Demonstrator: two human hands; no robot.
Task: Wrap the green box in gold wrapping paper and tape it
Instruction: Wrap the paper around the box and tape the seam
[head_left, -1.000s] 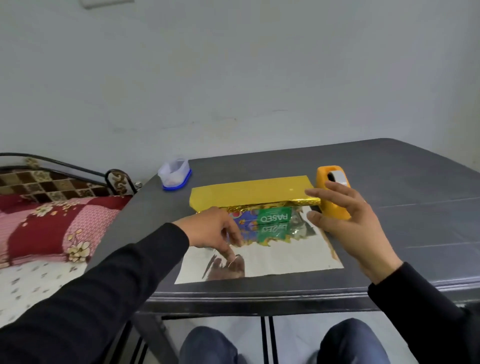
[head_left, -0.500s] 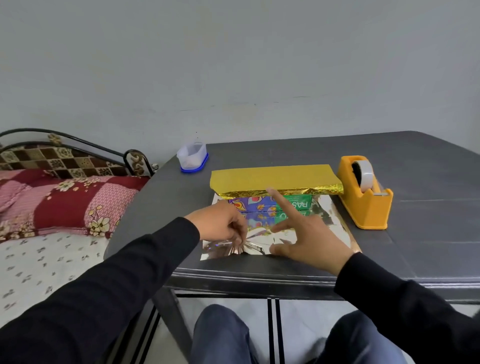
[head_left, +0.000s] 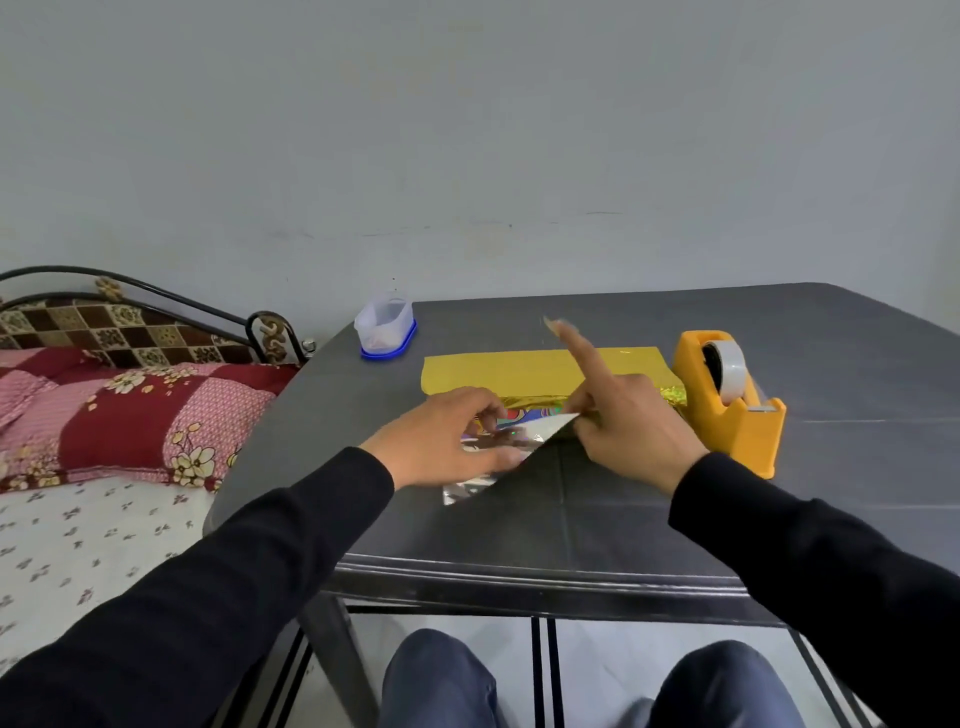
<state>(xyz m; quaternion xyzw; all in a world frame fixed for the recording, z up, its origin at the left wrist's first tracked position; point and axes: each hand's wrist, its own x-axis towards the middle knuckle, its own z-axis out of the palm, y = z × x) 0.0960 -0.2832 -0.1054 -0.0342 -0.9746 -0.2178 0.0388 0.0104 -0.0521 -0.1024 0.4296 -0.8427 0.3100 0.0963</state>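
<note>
Near flap of the gold wrapping paper (head_left: 540, 371) had come up off the desk (head_left: 649, 514) since half a second before; earlier it lay flat, silver side up, in front of the box. My right hand (head_left: 631, 423) had the flap's right corner in its grip, thumb and lower fingers pinching the edge, index finger sticking straight out toward the wall. Corner was raised and folded diagonally toward the box.

My left hand (head_left: 447, 441) gripped the same flap on its left side, fingers curled on the silver face, thumb laid along the foil.

Green box (head_left: 511, 418) sat mid-desk between my hands, mostly hidden; only a strip of its printed side showed. Far flap was already laid over its top, gold side up.

Judgement: second fold now under way. Next the near flap has to go over the top and overlap the far one before tape. Tape dispenser (head_left: 727, 395) stood just right of the box, within reach. Foil looked slippery and crease-prone, so the overlap might spring back if I let go early.
</note>
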